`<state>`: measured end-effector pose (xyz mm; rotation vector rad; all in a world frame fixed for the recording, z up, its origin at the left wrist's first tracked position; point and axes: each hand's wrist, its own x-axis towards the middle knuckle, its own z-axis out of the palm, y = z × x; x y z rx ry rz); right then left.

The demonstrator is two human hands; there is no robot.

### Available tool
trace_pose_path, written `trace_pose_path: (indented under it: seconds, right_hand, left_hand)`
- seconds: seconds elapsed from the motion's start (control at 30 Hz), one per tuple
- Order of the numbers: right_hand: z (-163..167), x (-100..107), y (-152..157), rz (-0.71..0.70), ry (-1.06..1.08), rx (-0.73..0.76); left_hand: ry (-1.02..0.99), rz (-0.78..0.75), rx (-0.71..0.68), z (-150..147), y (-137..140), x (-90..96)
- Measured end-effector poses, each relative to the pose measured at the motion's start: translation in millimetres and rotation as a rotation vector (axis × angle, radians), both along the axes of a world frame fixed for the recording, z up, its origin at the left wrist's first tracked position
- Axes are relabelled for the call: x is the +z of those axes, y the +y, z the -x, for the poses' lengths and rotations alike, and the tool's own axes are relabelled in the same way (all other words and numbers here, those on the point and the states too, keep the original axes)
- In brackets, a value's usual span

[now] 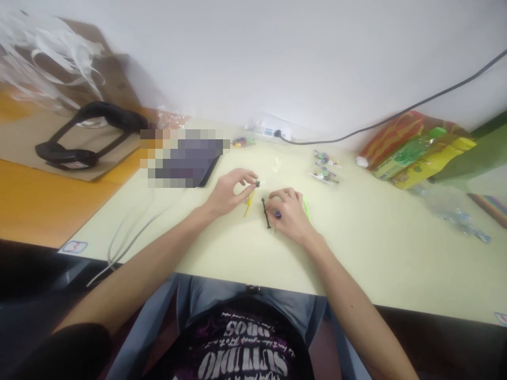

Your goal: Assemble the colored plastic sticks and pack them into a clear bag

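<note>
Beneath the slim black rod [265, 213] spreads a smooth, pale-yellow tabletop [368, 248]. Nearer than the rod, a black shirt [241, 345] bears blocky letters [246, 364], apparently "STUDIO". Right of the rod, the right hand [290, 215] curls narrow, its hold unclear, partly hiding a neon-green strip [306, 209]. Left of the rod, past a yellow stick [249, 205], the left hand [230, 193] pinches a tiny dark piece [257, 184].

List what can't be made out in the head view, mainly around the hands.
All in the head view:
- Dark piece in the left hand: too small to identify.
- Blue piece at the right hand: partly covered by that hand.
- Green stick: partly behind the right hand.
- Dark flat object: pixelated.
- Small packets: contents blurred.
- Black cable: cut off by the right edge.
</note>
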<state>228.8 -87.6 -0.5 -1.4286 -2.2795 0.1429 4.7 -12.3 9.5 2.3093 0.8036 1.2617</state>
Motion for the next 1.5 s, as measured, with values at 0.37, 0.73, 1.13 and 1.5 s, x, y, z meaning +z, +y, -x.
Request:
trace_pose_path:
  seconds: [0.37, 0.73, 1.13, 1.5]
  right_hand:
    - [2.7, -1.4, 0.5, 0.018, 0.04, 0.052]
    - [1.3, 12.3, 1.7, 0.032, 0.562, -0.159]
    - [2.4, 15.0, 6.4, 0.356, 1.173, -0.041]
    - [3.7, 12.0, 4.8, 0.472, 1.2, 0.04]
  left_hand:
    - [-0.013, 0.029, -0.027, -0.5, -0.6, -1.4]
    - [-0.176, 0.258, -0.078, -3.5, 0.9, -5.0]
    - [-0.176, 0.367, -0.3, -9.5, -8.6, -3.3]
    - [-0.264, 0.575, -0.279, -10.3, -11.0, -1.4]
